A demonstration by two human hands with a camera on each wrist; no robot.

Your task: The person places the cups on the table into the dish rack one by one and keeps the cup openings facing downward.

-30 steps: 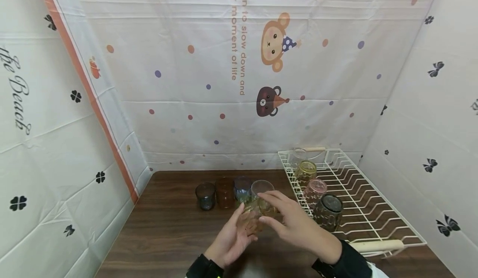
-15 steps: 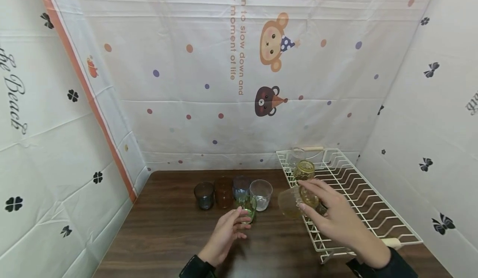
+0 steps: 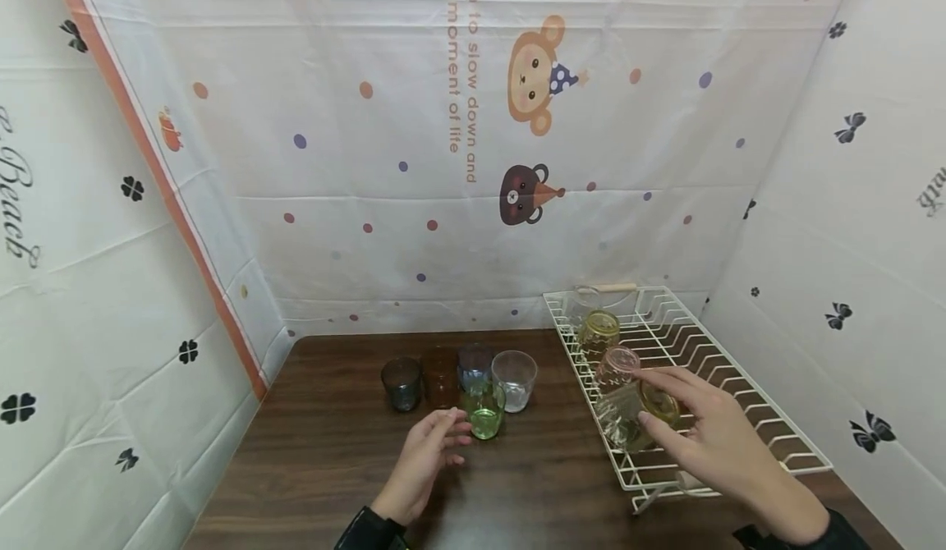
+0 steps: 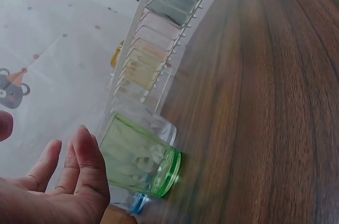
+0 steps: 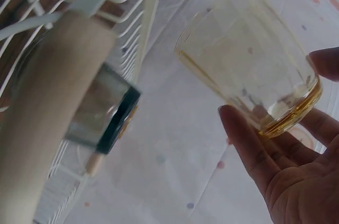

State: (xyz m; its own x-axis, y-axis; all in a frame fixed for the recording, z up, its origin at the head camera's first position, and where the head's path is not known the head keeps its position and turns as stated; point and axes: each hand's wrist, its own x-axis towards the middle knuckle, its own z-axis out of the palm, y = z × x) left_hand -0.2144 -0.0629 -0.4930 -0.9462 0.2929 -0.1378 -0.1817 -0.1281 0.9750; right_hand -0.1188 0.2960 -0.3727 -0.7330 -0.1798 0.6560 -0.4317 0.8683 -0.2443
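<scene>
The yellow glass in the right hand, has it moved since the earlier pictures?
Yes. The yellow glass has moved rightward, from above the table beside the cups to over the white dish rack, held in the right hand.

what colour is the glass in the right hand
Pale yellow-amber, clear glass, gripped by the right hand; best seen in the right wrist view.

The back curtain point(image 3: 473, 164) had orange words running down it, just left of the monkey picture point(image 3: 534, 74). They read "slow down and" in one line. The line beside it read "moment of life". Its top was cut off. The left curtain point(image 3: 74, 246) had curly black letters that read "Beach". The right curtain point(image 3: 872, 205) had letters too cut off to read.
</scene>
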